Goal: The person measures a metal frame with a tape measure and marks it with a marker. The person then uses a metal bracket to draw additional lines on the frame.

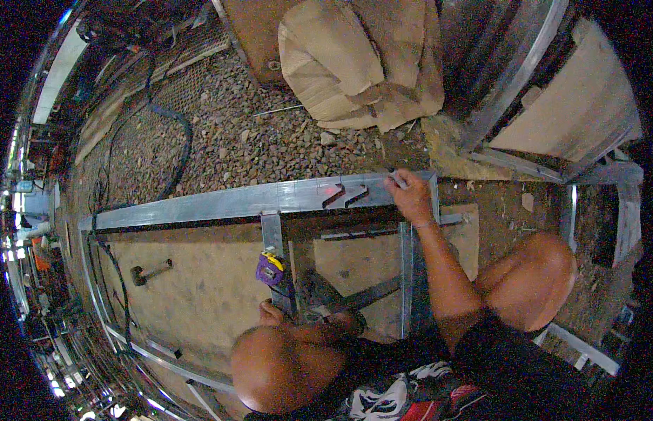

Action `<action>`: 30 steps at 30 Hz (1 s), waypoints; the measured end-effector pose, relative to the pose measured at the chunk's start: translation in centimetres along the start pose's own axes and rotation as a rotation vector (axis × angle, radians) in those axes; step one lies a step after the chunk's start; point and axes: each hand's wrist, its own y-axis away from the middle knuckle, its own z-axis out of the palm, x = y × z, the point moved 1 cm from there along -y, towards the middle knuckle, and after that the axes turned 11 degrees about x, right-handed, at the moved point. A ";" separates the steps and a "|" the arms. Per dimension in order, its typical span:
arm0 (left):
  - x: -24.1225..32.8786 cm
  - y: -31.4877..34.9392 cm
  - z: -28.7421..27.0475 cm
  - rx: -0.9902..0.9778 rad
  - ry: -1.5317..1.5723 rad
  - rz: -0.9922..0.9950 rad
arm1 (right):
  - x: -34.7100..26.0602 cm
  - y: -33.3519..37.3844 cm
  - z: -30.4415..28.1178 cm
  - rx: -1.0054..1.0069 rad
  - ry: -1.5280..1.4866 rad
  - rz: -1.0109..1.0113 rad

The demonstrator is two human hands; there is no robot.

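Note:
A long silver metal beam (235,202) runs across the frame in front of me. My right hand (413,198) is at its right end, fingers pinched at the far edge around something small and greyish that I cannot make out. Two dark angled shapes (344,196) show on the beam's face, left of this hand. A metal crossbar (272,231) joins the beam from the near side. On it rests a purple and yellow tape measure (270,269). My left hand (272,313) is curled at the crossbar's near part, below the tape measure; my knee partly hides it.
A hammer (151,271) lies on the brown board (200,281) inside the frame. Dark cable (183,133) loops over the frame's left end. Gravel (228,133) and crumpled cardboard (361,63) lie beyond the beam. More metal framing (519,70) stands at the right.

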 end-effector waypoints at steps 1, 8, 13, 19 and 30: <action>0.0 0.0 0.1 -0.002 0.001 0.003 | -0.2 0.1 0.1 -0.106 -0.071 -0.027; 0.0 0.1 0.2 0.000 0.001 0.000 | -2.8 -0.3 -0.2 -0.361 0.167 0.036; -0.1 0.1 0.2 -0.003 0.002 0.003 | -2.4 -0.1 0.2 -0.301 0.129 0.007; -0.1 0.3 0.3 -0.004 0.010 0.005 | -1.6 -0.1 1.0 -0.278 0.139 -0.002; -0.2 0.5 0.3 -0.001 0.019 0.021 | -2.4 0.4 0.4 -0.299 0.102 0.006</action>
